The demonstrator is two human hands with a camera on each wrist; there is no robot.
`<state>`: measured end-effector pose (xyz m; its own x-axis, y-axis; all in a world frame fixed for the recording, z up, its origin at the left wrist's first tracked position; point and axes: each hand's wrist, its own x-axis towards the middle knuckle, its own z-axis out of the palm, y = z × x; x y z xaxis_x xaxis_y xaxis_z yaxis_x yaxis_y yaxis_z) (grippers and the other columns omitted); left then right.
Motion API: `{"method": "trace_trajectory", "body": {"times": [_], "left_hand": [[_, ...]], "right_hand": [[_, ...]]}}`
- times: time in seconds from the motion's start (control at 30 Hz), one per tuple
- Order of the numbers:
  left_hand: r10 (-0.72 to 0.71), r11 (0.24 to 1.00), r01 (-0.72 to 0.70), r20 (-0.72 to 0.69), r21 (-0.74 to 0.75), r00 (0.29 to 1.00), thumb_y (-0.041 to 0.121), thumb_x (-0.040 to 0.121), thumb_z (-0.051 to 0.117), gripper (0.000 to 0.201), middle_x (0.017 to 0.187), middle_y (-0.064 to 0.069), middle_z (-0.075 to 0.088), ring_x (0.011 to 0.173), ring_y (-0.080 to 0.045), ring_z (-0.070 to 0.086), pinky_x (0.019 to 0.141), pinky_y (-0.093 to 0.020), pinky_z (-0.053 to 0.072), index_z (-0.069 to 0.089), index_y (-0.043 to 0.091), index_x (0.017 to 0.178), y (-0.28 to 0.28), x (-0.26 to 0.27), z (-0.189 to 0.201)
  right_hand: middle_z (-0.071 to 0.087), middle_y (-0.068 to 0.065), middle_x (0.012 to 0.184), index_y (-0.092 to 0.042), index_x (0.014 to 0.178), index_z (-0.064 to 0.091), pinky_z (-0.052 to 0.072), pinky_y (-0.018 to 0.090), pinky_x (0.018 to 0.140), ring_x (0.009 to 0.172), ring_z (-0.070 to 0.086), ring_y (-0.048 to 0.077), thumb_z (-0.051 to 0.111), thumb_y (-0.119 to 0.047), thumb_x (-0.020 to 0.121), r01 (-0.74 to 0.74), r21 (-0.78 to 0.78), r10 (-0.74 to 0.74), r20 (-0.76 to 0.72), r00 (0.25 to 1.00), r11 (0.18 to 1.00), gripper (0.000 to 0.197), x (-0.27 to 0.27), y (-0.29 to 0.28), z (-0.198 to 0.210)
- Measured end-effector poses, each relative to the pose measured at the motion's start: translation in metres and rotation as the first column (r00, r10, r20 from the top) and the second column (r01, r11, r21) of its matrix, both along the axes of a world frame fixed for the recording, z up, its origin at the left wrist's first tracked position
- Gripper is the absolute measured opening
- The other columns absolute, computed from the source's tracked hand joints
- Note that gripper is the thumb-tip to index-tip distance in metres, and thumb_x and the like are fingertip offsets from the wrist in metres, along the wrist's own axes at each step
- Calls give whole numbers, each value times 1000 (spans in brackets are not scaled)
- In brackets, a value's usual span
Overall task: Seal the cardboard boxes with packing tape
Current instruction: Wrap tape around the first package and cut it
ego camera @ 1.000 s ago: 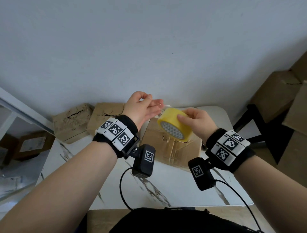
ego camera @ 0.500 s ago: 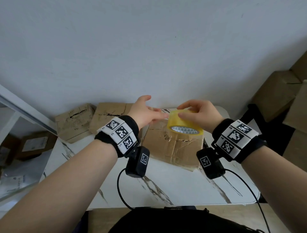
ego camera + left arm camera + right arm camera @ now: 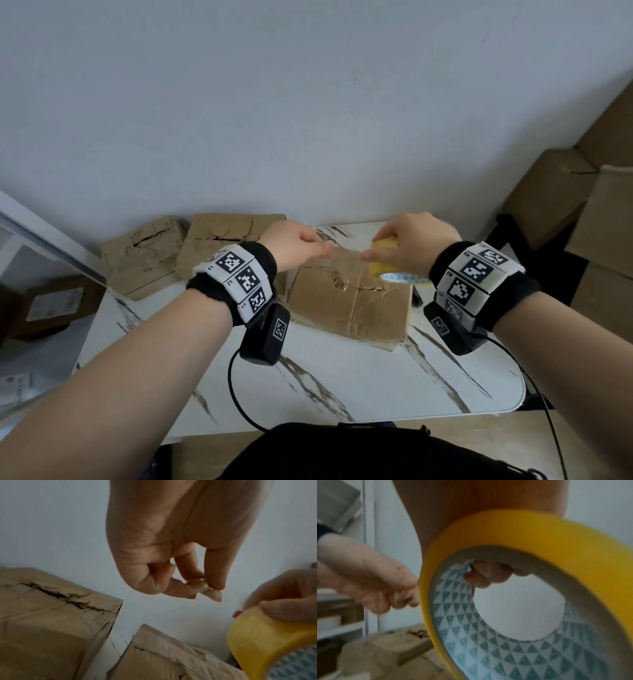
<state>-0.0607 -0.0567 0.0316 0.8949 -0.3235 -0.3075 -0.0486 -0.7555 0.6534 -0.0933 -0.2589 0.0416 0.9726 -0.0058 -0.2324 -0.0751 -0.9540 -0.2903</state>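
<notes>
So the right hand (image 3: 416, 240) had the yellow tape roll (image 3: 388, 260) gripped just above the box (image 3: 349, 301), thumb hooked inside the core. The left hand (image 3: 294, 241) pinched the loose tape end beside it, probably to stretch a strip over the seam.

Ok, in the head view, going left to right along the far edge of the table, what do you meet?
Torn box by the wall → second torn box → left hand pinching the tape end → stretched tape strip → tape roll in the right hand.
</notes>
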Motion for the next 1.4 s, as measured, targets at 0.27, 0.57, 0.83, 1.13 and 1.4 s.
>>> {"method": "trace_trajectory", "body": {"times": [0.27,0.57,0.83,1.13,1.4], "left_hand": [[64,993,-58,-56,107,996,41,87,62,36,118,-3,64,113,-20,55,93,-29,42,73,9,99,10,8,-24],[-77,963,90,-60,256,995,51,87,57,39,102,-5,69,102,-21,60,86,-30,45,74,17,95,10,16,-42],[-51,949,70,-68,306,996,48,86,61,39,98,-4,61,94,-20,57,79,-28,41,71,12,97,11,31,-53],[-78,902,70,0,425,997,60,78,64,56,63,1,43,65,-15,47,55,-26,32,36,18,54,17,35,-63],[-71,889,35,61,457,996,61,76,64,63,72,1,49,80,-14,46,77,-39,50,31,16,46,27,38,-67]], "right_hand": [[56,-7,76,-24,79,61,40,25,61,77,55,13,60,-50,82,19,175,9,-159,987,984,26,-8,-9,-6],[61,-1,70,-13,74,63,45,27,60,70,59,15,62,-69,70,165,-94,-179,-167,970,982,56,-27,-23,-15],[57,0,69,-17,69,61,42,26,62,69,57,15,57,-67,75,324,151,-281,-249,927,934,51,-36,-44,-18],[61,2,74,-13,70,61,52,34,67,72,60,17,63,-69,69,325,94,-301,-207,931,941,56,-30,-26,-23],[54,0,65,-14,63,50,46,28,61,64,55,16,57,-77,68,221,-285,-288,-218,933,933,64,-30,-23,-33]]}}
